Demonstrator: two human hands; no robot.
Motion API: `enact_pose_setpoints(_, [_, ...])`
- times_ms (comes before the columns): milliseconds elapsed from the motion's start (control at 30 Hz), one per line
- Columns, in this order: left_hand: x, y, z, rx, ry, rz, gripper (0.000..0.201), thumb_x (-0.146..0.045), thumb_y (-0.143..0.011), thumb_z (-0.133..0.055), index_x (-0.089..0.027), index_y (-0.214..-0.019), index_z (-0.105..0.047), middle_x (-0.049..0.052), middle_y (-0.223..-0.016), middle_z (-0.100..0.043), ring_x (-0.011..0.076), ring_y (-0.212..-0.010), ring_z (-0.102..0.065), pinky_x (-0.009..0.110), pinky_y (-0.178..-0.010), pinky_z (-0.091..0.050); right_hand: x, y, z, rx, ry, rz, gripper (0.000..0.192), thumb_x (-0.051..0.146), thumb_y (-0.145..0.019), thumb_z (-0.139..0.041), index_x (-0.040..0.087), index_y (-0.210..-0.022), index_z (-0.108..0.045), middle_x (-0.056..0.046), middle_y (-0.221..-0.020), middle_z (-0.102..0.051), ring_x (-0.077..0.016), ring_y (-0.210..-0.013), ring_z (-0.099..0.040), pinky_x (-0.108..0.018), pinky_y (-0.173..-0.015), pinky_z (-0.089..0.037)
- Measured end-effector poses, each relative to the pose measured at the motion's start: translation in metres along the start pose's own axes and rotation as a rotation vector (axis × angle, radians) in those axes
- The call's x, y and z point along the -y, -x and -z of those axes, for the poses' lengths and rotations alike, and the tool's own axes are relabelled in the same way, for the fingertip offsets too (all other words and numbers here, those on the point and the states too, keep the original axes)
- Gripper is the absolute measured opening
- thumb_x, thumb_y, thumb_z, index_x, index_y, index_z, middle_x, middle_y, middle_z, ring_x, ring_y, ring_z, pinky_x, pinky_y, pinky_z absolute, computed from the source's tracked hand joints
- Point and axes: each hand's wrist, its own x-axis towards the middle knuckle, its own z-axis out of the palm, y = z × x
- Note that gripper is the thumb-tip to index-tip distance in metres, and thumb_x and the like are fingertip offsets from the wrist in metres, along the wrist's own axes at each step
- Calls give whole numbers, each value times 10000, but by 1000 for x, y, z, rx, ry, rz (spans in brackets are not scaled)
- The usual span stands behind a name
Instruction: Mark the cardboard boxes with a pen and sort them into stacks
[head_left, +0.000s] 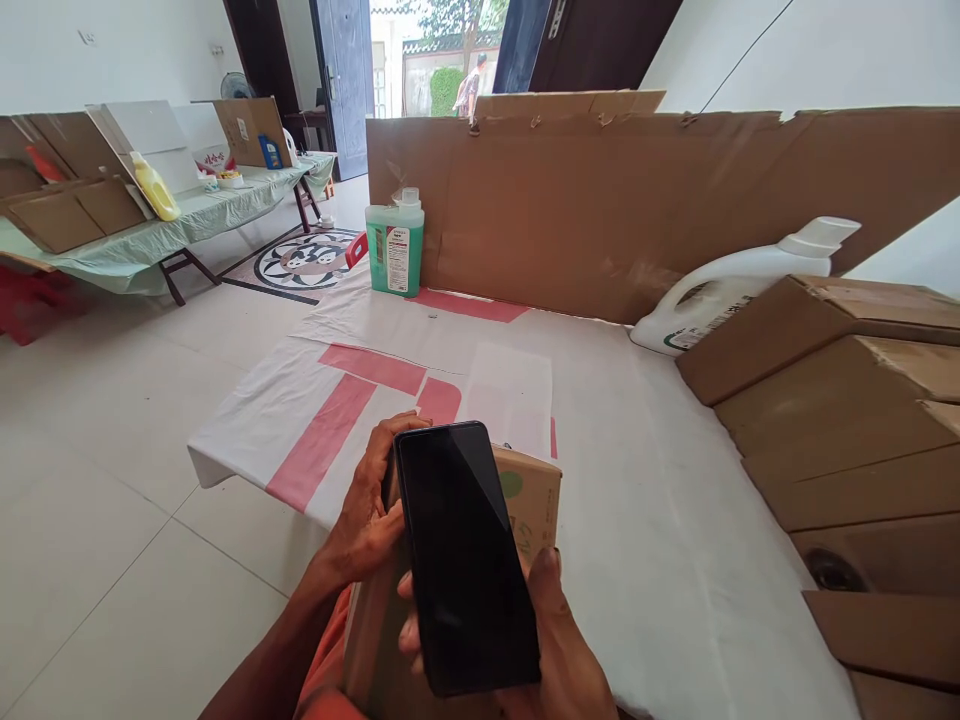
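A black smartphone [469, 560] with a dark screen is in my right hand [566, 635], thumb along its right edge and fingertips showing at its left. Behind the phone, a brown cardboard box [540, 505] with a green round mark and green writing leans over the near edge of the table. My left hand [371, 510] grips this box at its left side, fingers bent over the edge, partly hidden by the phone. Much of the box is covered by the phone and my right hand.
The table [645, 480] has a white and red cover. A green liquid jug [396, 245] and a tall cardboard panel [570, 200] stand at its back. At right are a white detergent bottle [720, 285] and several cardboard boxes [847, 430]. Another table [217, 215] is far left.
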Motion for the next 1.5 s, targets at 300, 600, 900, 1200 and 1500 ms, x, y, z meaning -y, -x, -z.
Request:
enact_pose_setpoints(300, [4, 8, 4, -10, 12, 111, 539, -378, -892, -622, -278, -1410, -511, 82, -1468, -529, 336, -1382, -493, 427, -1127, -410, 17, 2, -9, 19, -148, 16, 834, 894, -826, -551, 148, -1100, -802, -155, -1059, -822, -242, -798, -793, -343, -715, -617])
enact_pose_setpoints(600, [13, 9, 14, -76, 69, 306, 619, -494, -859, -664, -287, -1417, -492, 76, -1250, -645, 309, -1079, -641, 367, -855, -519, 48, 0, 90, -635, 158, 459, 662, 796, -781, -723, 180, -1013, -798, -105, -948, -820, -277, -851, -774, -393, -804, -628])
enact_pose_setpoints(900, [22, 3, 21, -151, 86, 376, 644, -510, -836, -680, -289, -1419, -516, 89, -1416, -605, 352, -1236, -610, 378, -894, -519, 29, -37, 199, -1023, 854, 361, 590, 787, -830, -522, 221, -690, -611, -17, -635, -639, -240, -685, -591, -343, -631, -479])
enact_pose_setpoints(1200, [71, -3, 32, -268, 210, 414, 669, -528, -890, -668, -275, -1489, -510, 93, -1620, -483, 343, -1450, -502, 415, -1098, -481, 28, -30, 218, -1135, 1230, 214, 465, 647, -810, -423, 239, -804, -644, -171, -802, -724, -391, -818, -663, -476, -778, -492])
enact_pose_setpoints(1500, [91, 2, 31, -343, 321, 443, 607, -601, -983, -558, -304, -1511, -523, 58, -1665, -450, 300, -1547, -403, 444, -1222, -402, 11, -26, 212, -1151, 1527, 213, 719, 611, -870, -366, 95, -1216, -729, -264, -1158, -645, -488, -1100, -629, -593, -897, -542])
